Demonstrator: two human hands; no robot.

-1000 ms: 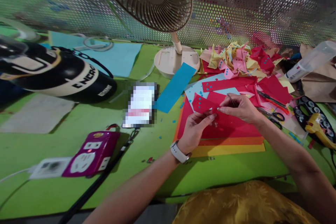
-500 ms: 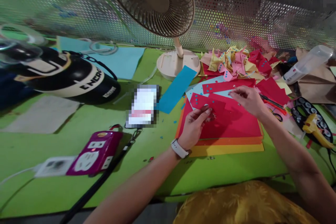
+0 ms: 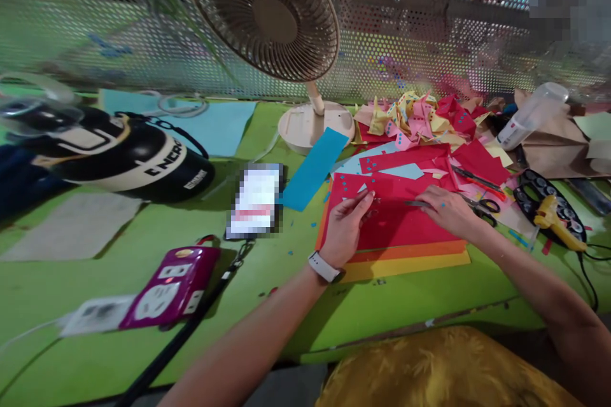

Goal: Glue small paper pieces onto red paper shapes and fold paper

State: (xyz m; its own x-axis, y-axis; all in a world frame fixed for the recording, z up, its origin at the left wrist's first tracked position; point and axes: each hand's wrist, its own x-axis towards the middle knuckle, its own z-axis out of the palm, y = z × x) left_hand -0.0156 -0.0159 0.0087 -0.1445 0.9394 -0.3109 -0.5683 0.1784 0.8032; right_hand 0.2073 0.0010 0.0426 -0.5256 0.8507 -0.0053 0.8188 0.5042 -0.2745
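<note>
Over the stack of red, orange and yellow sheets (image 3: pixel 405 229), my left hand (image 3: pixel 351 222) pinches a red piece of paper (image 3: pixel 386 187) dotted with small blue bits near its edge. My right hand (image 3: pixel 442 206) is to its right, fingers closed around a thin grey tool (image 3: pixel 415 203) whose tip points left toward the left hand. The two hands are apart. A red strip with blue bits (image 3: pixel 405 158) lies behind them on a light blue sheet (image 3: pixel 410 170). Black-handled scissors (image 3: pixel 487 205) rest right of the right hand.
A fan (image 3: pixel 291 124) stands behind, with crumpled coloured paper (image 3: pixel 420 116) to its right. A phone (image 3: pixel 255 200), blue strip (image 3: pixel 315 168), purple power strip (image 3: pixel 176 283) and black bottle (image 3: pixel 128 152) lie left. A yellow glue gun (image 3: pixel 556 219) and clear bottle (image 3: pixel 532 116) are right.
My right hand has moved down, nearer the middle of the red sheets, and the grey tool now shows in it. My left hand keeps its pinch. The view has shifted slightly.
</note>
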